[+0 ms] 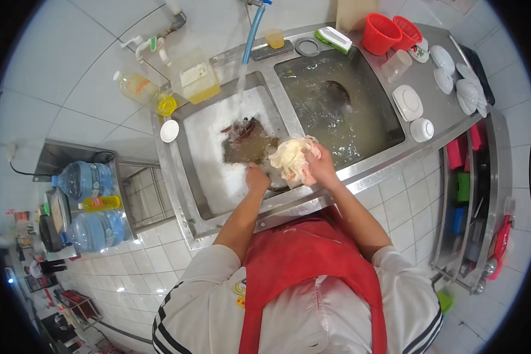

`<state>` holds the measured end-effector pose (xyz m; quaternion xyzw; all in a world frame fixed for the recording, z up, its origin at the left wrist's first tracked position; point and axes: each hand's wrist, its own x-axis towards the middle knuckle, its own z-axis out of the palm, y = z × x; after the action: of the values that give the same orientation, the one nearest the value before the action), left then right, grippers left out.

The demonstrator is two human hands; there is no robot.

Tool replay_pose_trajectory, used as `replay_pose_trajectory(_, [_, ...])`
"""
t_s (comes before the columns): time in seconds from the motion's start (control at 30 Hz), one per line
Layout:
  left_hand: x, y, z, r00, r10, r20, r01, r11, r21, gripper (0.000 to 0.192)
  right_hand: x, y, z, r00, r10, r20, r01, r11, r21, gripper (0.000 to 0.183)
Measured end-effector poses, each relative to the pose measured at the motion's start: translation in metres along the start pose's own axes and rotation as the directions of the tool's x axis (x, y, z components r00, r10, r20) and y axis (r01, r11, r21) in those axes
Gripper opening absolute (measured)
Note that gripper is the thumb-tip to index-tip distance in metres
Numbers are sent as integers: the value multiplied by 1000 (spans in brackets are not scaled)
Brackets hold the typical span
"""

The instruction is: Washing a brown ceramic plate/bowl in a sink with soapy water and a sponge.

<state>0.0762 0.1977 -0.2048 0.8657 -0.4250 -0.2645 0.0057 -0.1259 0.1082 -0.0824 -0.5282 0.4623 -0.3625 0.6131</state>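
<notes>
My right hand [322, 166] is closed around a wet, crumpled cream cloth [292, 157], held over the front right part of the foam-filled left sink basin [194, 186]. My left hand [257, 178] is low in the same basin, its fingertips at the edge of a brown patch of water in the white foam [208, 132]. Whether it grips something under the surface cannot be seen. Dark reddish-brown items [246, 130] lie partly submerged where water runs from a blue hose [253, 35]. Below the cloth, a dark curved rim [278, 189] shows.
The right basin [336, 115] holds cloudy water and a dark round object [338, 93]. Around the rim stand a green-bristled brush [334, 39], red baskets [381, 34], white dishes [408, 102], a bottle of yellow liquid [144, 90] and a small white dish [169, 131].
</notes>
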Motion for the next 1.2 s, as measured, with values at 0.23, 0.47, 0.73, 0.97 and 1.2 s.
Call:
replay_pose_trajectory(0.23, [73, -88, 29, 867, 72, 492, 343, 631, -696, 36, -20, -11, 32, 986, -104, -129, 84, 984, -156, 37])
replay_pose_trajectory(0.47, [156, -52, -144, 930, 216, 298, -7, 820, -573, 23, -59, -25, 22, 983, -68, -171, 62, 997, -42, 33])
replay_pose_trajectory(0.73, [165, 37, -158, 948, 136, 289, 242, 287, -927, 33, -82, -20, 38, 982, -27, -187, 20, 999, -39, 30])
replay_pose_trajectory(0.97, [162, 40, -109, 986, 93, 141, 151, -115, -982, 43, -90, -30, 18, 995, 29, -100, -37, 996, -85, 33])
replay_pose_trajectory(1.2, [155, 54, -119, 1000, 20, 7, 15, -412, -911, 49, -65, -34, 11, 999, 38, -17, -40, 995, -93, 34])
